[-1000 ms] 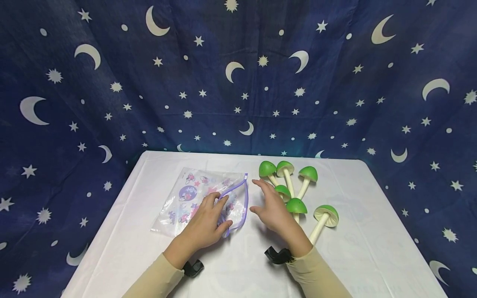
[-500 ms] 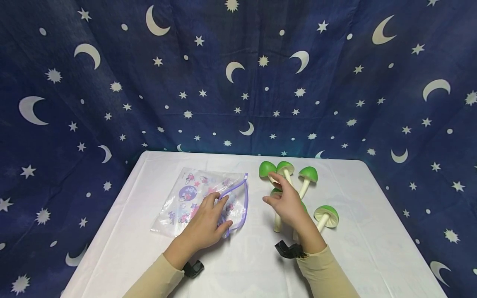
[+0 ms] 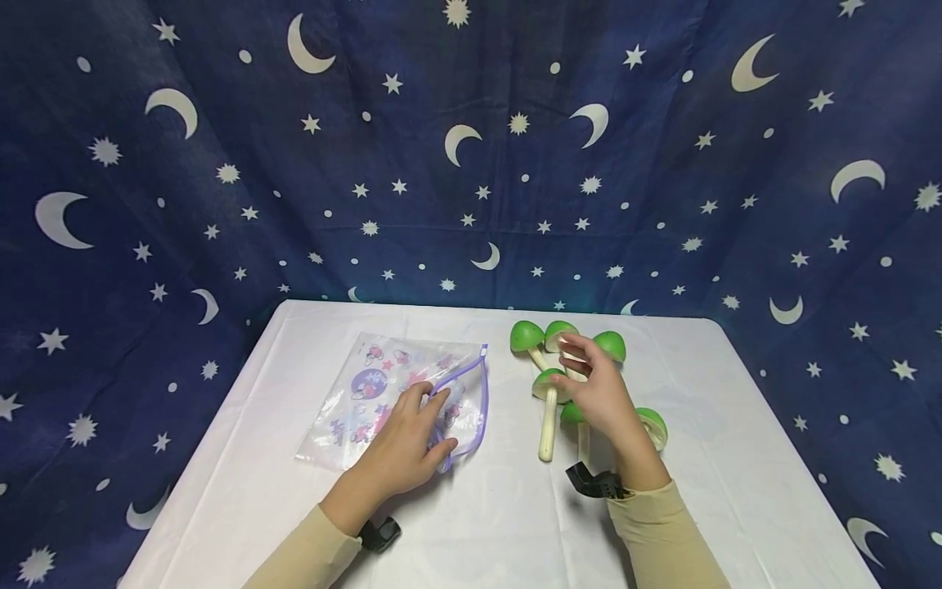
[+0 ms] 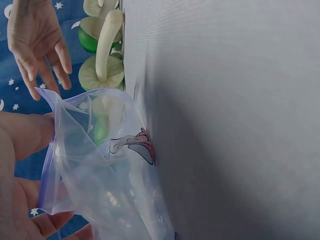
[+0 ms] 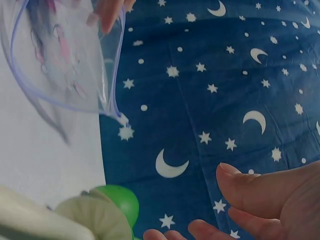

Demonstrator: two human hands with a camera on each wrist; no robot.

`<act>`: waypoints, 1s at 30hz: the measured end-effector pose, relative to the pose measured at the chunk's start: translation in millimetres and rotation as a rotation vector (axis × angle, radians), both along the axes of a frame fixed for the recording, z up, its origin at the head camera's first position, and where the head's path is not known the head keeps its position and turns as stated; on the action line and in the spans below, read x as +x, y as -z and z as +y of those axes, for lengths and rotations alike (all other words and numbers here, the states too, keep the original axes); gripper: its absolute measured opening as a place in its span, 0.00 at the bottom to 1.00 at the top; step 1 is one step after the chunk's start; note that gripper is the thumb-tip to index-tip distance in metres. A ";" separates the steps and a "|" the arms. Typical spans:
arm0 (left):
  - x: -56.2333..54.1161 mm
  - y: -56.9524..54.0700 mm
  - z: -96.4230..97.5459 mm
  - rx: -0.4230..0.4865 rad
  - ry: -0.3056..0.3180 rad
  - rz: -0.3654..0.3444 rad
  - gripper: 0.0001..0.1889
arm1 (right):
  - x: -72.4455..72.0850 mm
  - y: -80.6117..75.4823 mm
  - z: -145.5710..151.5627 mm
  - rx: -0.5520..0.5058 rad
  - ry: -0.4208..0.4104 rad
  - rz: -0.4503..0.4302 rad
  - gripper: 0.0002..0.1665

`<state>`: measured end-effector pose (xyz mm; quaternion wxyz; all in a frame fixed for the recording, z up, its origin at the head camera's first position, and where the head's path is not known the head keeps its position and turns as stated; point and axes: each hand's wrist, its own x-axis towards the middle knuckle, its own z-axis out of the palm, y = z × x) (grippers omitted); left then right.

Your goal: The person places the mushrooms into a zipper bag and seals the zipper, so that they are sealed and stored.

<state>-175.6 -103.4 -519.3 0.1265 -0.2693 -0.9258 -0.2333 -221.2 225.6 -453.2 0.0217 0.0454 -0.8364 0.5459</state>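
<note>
A clear zip bag [image 3: 342,409] with pink and purple prints lies on the table, its purple-edged mouth held apart toward the right. My left hand [image 3: 401,448] pinches the upper edge of that mouth between thumb and fingers. To the right of the bag lie several toy mushrooms with green caps and cream stems. Over this group hovers my right hand [image 3: 605,397], fingers spread and nothing in them. It partly covers some mushrooms behind and below it. One mushroom [image 3: 548,425] shows its whole stem, pointing toward me. In the right wrist view, a mushroom cap [image 5: 120,202] sits below the hand.
A white cloth [image 3: 478,532] covers the table. Behind it hangs a dark blue curtain [image 3: 412,147] with moons and stars. Each wrist wears a black camera mount, such as the right mount [image 3: 594,483]. The rearmost mushroom [image 3: 527,337] lies near the table's back edge.
My right hand has moved right, from beside the bag's mouth to over the mushrooms, uncovering the front-left mushroom's stem. My left hand and the zip bag have stayed in place.
</note>
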 end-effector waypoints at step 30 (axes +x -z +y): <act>-1.1 2.4 -2.3 -0.012 -0.002 -0.033 0.40 | -25.1 23.5 39.7 0.083 -0.015 -0.121 0.43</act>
